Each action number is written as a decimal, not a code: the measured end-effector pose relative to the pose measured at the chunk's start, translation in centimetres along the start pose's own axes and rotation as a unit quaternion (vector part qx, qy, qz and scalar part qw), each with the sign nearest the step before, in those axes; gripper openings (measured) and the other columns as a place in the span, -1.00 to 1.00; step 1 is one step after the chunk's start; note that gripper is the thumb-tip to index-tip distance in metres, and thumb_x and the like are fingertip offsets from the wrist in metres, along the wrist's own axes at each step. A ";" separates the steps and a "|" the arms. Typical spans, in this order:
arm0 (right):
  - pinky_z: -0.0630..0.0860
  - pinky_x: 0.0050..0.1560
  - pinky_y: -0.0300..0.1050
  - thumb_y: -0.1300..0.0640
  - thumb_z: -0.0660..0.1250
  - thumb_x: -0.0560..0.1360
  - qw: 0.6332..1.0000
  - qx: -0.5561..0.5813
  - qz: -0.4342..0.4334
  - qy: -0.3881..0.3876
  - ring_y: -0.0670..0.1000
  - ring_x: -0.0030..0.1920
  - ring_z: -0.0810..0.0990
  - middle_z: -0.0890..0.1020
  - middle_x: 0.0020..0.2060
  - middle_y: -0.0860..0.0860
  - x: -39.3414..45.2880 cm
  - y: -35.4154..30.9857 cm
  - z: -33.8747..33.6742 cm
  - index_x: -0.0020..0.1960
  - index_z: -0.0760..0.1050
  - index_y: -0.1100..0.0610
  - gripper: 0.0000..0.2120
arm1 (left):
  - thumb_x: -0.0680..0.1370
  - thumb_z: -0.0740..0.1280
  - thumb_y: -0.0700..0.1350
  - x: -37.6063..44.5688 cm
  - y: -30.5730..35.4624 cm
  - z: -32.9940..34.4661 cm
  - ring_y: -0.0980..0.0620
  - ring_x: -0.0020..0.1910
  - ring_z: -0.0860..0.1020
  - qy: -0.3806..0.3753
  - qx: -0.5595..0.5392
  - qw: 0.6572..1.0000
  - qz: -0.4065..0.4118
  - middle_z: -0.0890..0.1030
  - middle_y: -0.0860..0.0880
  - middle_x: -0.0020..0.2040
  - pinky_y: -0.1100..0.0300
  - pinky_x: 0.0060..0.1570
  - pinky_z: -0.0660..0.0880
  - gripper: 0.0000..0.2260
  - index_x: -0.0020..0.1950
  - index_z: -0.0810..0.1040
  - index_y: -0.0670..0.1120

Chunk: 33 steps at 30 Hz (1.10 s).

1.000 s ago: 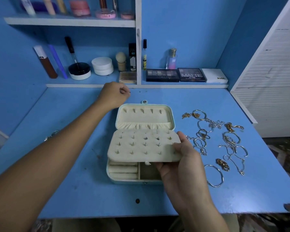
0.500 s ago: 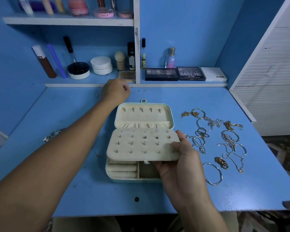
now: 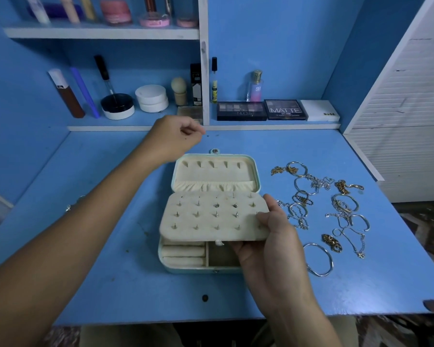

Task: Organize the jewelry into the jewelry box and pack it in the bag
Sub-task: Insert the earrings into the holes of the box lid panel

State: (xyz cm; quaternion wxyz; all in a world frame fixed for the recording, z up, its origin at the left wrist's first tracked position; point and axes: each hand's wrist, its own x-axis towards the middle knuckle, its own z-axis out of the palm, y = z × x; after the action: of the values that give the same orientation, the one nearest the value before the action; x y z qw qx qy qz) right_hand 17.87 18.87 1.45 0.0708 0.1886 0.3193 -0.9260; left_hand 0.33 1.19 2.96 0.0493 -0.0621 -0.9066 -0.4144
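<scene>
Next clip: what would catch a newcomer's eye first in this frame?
The open jewelry box at the middle of the blue table, with the right hand holding its cream earring panel lifted over the compartments. To its right lies a spread of bracelets and chains. The left hand hovers behind the box, fingers curled.
</scene>
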 end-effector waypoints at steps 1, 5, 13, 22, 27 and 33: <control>0.65 -0.07 0.04 0.30 0.03 0.59 1.000 0.001 0.000 0.001 0.07 0.00 0.68 0.71 0.07 0.11 0.0 0.0 0.0 0.30 0.48 0.11 -0.61 | 0.57 0.37 -0.12 -0.6 0.2 -0.1 0.14 -0.20 0.58 -0.020 0.001 1.000 0.005 0.65 0.09 -0.14 0.21 -0.13 0.54 -0.89 -0.02 0.68 0.05; 0.64 -0.01 0.06 0.30 0.05 0.59 1.000 -0.001 -0.002 0.006 0.07 0.02 0.68 0.71 0.07 0.11 0.1 0.0 0.1 0.32 0.47 0.10 -0.62 | 0.57 0.41 -0.11 -2.9 1.2 0.2 0.20 -0.16 0.61 -0.087 -0.050 0.995 0.022 0.68 0.09 -0.15 0.27 -0.17 0.52 -0.94 -0.04 0.67 0.03; 0.60 -0.03 0.09 0.30 0.04 0.58 1.000 -0.001 -0.006 0.007 0.09 0.01 0.66 0.68 0.11 0.15 0.2 0.2 -0.1 0.33 0.46 0.13 -0.61 | 0.52 0.47 -0.12 -5.8 2.6 0.7 0.24 -0.15 0.62 -0.190 -0.034 0.978 0.078 0.70 0.14 -0.13 0.39 -0.09 0.51 -0.93 -0.05 0.70 0.05; 0.62 0.00 0.03 0.30 0.03 0.59 1.000 0.008 -0.001 0.014 0.05 0.02 0.67 0.68 0.13 0.14 0.5 0.3 -0.2 0.37 0.43 0.10 -0.58 | 0.54 0.45 -0.11 -6.2 3.5 1.2 0.34 -0.20 0.58 -0.238 0.023 0.967 0.090 0.70 0.17 -0.13 0.47 -0.13 0.45 -0.94 -0.03 0.70 0.03; 0.62 0.01 0.03 0.29 0.04 0.59 1.000 0.004 -0.002 0.016 0.06 0.01 0.67 0.69 0.12 0.13 0.4 0.4 -0.3 0.38 0.43 0.09 -0.58 | 0.54 0.45 -0.07 -6.1 3.6 1.2 0.29 -0.10 0.61 -0.252 0.035 0.962 0.099 0.69 0.19 -0.11 0.34 -0.03 0.52 -0.94 -0.03 0.70 0.07; 0.62 0.05 0.06 0.29 0.04 0.59 1.000 -0.001 -0.003 0.014 0.07 0.03 0.68 0.69 0.11 0.12 0.3 0.3 -0.2 0.38 0.43 0.09 -0.58 | 0.54 0.45 -0.06 -6.0 3.7 1.2 0.27 -0.07 0.61 -0.261 0.041 0.959 0.106 0.69 0.17 -0.09 0.32 -0.01 0.52 -0.94 -0.02 0.70 0.06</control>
State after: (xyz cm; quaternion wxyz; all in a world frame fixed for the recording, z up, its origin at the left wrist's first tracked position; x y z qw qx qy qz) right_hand 17.71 18.74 1.05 0.0632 0.2004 0.3215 -0.9233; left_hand 6.82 4.08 4.07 -0.1424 -0.2618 -0.8925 -0.3384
